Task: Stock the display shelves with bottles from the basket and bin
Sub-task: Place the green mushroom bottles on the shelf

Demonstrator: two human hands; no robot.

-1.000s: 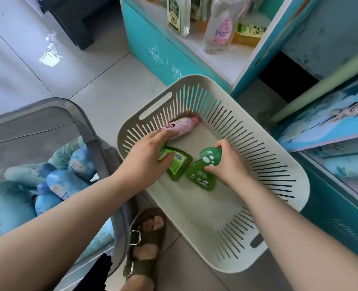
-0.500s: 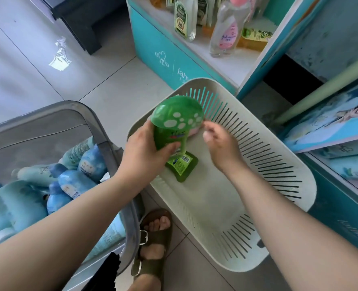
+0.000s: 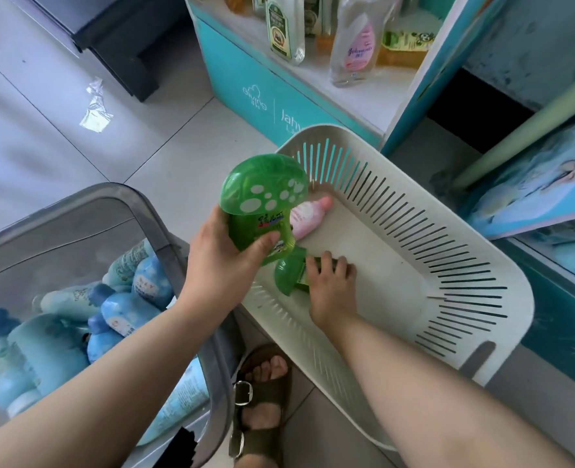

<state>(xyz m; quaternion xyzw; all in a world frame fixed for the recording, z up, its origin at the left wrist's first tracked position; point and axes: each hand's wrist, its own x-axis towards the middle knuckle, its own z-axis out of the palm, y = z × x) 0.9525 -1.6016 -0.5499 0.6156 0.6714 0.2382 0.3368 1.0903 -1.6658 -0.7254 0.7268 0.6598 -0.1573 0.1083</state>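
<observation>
most of the second green bottle [image 3: 288, 273] is hidden under the right hand [image 3: 331, 287]; only its rounded cap and a strip of label are seen. the tops of the bottles on the shelf [image 3: 374, 96] are cut off by the upper edge of the view, and their print is only partly legible. the blue bottles [image 3: 124, 309] are blurred by the cloudy grey wall of the bin [image 3: 166, 238], and their number cannot be told. the lower part of the pink bottle [image 3: 309, 214] is covered by the green bottle [image 3: 262, 197] held in front of it

the green bottle is gripped by the left hand [image 3: 222, 255], thumb across the label and fingers wrapped behind, and is held upright above the left rim of the basket [image 3: 517, 298]. it is translucent green, with a wide mushroom-shaped cap dotted with pale spots over a narrower labelled body. the right hand is lowered into the basket, its fingers curled over the second green bottle, which is laid on its side on the basket floor by the left wall. the pink bottle is laid on that floor toward the far left corner. a clear bottle [image 3: 355, 45] with a pink label is stood on the shelf beyond the basket's far edge
</observation>
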